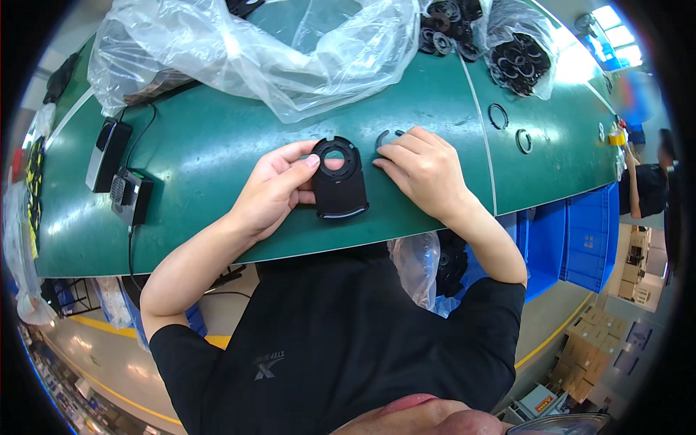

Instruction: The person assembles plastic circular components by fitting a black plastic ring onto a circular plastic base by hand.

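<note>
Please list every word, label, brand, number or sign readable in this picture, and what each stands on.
Black shirt: a grey emblem with lettering on the front; I don't copy out wording or brands.
Blue bin: a small pale marking on its side, too small to read.
White box: a small coloured label, too small and blurred to read.
Black plate in the left hand: no readable text.

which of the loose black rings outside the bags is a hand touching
The partly hidden ring at the right hand. The other two, an upper ring and a lower ring, lie untouched on the green table, farther right.
</note>
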Available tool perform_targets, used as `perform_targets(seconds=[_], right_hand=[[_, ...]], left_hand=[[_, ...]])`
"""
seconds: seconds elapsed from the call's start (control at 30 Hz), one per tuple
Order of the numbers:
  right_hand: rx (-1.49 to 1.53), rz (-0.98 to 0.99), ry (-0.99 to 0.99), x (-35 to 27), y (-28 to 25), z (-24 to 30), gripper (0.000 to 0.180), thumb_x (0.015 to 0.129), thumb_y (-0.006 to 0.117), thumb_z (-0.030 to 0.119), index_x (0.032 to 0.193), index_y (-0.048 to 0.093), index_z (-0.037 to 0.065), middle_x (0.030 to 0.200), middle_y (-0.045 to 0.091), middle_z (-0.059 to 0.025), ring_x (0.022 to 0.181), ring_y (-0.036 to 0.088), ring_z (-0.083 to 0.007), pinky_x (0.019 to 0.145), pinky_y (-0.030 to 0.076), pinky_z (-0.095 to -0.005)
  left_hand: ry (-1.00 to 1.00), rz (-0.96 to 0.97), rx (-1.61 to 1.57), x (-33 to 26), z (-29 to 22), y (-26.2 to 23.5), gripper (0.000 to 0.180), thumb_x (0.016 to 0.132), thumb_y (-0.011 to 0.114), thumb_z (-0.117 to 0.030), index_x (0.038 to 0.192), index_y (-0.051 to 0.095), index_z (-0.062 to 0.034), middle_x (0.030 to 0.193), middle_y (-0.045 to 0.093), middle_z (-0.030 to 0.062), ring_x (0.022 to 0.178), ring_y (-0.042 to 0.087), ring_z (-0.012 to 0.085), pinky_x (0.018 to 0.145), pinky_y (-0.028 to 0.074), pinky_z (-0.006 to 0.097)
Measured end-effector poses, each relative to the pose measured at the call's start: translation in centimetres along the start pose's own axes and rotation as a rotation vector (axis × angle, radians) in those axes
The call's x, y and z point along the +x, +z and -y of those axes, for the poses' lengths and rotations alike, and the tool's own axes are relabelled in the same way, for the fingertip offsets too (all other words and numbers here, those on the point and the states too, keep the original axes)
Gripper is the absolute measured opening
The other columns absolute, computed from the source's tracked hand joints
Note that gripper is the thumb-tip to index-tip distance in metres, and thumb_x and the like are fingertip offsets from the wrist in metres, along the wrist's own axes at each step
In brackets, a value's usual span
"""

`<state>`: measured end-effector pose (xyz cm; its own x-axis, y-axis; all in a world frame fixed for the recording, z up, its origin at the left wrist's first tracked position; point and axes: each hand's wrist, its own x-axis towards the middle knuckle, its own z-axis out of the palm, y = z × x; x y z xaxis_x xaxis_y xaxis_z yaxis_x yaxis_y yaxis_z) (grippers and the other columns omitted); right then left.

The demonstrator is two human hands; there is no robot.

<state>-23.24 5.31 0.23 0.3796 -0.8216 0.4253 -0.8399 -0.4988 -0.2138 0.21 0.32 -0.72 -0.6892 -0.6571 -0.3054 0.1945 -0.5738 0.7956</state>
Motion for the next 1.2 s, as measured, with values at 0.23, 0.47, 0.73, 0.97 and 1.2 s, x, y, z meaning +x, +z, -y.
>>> perform_targets(seconds=[0.23,0.47,0.73,0.97,1.2], right_hand=[[0.063,-0.038,0.251,0.0,-1.4,-0.3,0.029,0.067,0.075,0.018,0.087,0.064,0.001,0.088,0.062,-0.0108,0.085,0.058,-0.0285,0.073,0.048,-0.0356],[0.094,0.081,0.34,0.3,-0.9,0.3,0.044,0.064,0.077,0.021,0.099,0.061,-0.002,0.098,0.061,-0.0156,0.091,0.057,-0.0326,0.078,0.047,-0.0383],[0.195,0.076,0.309,1.4,-1.1,0.6,0.045,0.064,0.076,0.016,0.101,0.061,-0.004,0.093,0.064,-0.0154,0.083,0.06,-0.0305,0.075,0.049,-0.0359],[0.447,-0.137,0.256,2.8,-1.3,3.7,0.047,0.063,0.078,0.011,0.104,0.061,-0.003,0.091,0.064,-0.0156,0.079,0.063,-0.0253,0.068,0.052,-0.0306],[0.26,-0.076,0.157,3.7,0.0,5.2,0.053,0.062,0.078,0.008,0.11,0.058,-0.003,0.091,0.063,-0.0159,0.081,0.062,-0.0259,0.07,0.052,-0.0318]], left_hand=[[-0.019,-0.021,-0.052,-0.4,-0.2,0.3,0.031,0.094,0.047,-0.017,0.119,0.048,0.0004,0.106,0.061,0.0098,0.088,0.064,0.0176,0.075,0.055,0.032],[-0.031,-0.022,-0.061,-0.4,-0.5,0.3,0.031,0.093,0.049,-0.015,0.118,0.047,0.0013,0.107,0.061,0.0108,0.089,0.064,0.0188,0.076,0.055,0.033],[-0.009,-0.03,-0.049,-0.4,-0.2,0.3,0.032,0.093,0.049,-0.015,0.12,0.046,0.0023,0.109,0.061,0.0118,0.09,0.063,0.0171,0.077,0.054,0.03],[0.006,0.015,-0.027,0.0,0.3,-0.2,0.035,0.094,0.047,-0.015,0.124,0.044,0.0005,0.114,0.058,0.0117,0.097,0.062,0.02,0.082,0.053,0.034],[0.014,0.074,-0.087,-0.1,0.3,-0.4,0.037,0.095,0.045,-0.017,0.127,0.042,0.0014,0.116,0.057,0.0105,0.099,0.06,0.0187,0.085,0.052,0.034]])
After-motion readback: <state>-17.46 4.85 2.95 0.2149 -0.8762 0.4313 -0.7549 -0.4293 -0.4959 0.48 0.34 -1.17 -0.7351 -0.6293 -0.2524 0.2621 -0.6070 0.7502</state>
